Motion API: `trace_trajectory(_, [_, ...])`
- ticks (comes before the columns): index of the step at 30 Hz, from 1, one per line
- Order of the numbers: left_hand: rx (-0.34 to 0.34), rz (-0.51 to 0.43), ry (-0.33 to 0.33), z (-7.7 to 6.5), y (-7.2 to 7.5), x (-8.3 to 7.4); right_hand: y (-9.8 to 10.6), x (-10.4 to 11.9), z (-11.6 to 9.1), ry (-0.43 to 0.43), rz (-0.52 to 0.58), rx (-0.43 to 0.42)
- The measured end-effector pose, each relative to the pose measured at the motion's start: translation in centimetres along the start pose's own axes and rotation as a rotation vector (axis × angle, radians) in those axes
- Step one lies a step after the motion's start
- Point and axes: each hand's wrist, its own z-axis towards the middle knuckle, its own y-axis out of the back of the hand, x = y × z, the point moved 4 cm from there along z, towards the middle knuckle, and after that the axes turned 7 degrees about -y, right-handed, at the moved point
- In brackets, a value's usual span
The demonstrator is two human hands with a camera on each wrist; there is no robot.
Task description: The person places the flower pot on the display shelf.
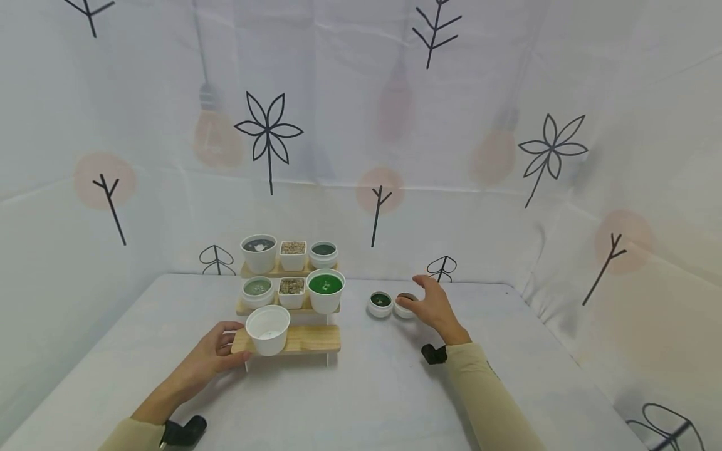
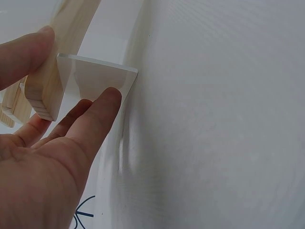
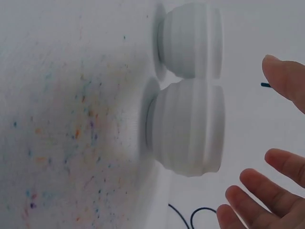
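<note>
My left hand [image 1: 211, 351] grips the left end of the front wooden shelf [image 1: 316, 338], thumb on the near side and fingers on the far side. In the left wrist view a fingertip [image 2: 113, 95] lies over the clear support panel [image 2: 97, 76] under the wood. A plain white cup [image 1: 268, 332] stands on this shelf near its left end. On the right, my right hand [image 1: 434, 307] hovers with spread fingers at a small white ribbed pot [image 1: 405, 311]; the right wrist view shows the fingers apart from it. Another such pot [image 1: 380, 305], dark green inside, stands beside it.
Behind the front shelf, the middle shelf [image 1: 242, 310] bears a pale green pot [image 1: 257, 292], a square grain pot [image 1: 291, 293] and a bright green cup [image 1: 325, 291]. The rear shelf [image 1: 279, 271] bears three more containers. A patterned cloth [image 1: 338, 213] hangs behind the white table [image 1: 383, 401].
</note>
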Motion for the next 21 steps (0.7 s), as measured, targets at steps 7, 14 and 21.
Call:
trace_trajectory(7, [0.000, -0.003, -0.004, 0.0, 0.0, 0.1, -0.2, -0.7, 0.0, -0.053, -0.045, 0.033])
trace_trajectory(14, [-0.001, -0.007, -0.001, 0.1, 0.0, 0.1, -0.4, -1.4, 0.2, -0.051, -0.044, 0.059])
trace_trajectory(21, [-0.004, -0.012, 0.001, 0.1, 0.0, 0.2, -0.9, -1.8, 0.4, -0.092, -0.046, 0.097])
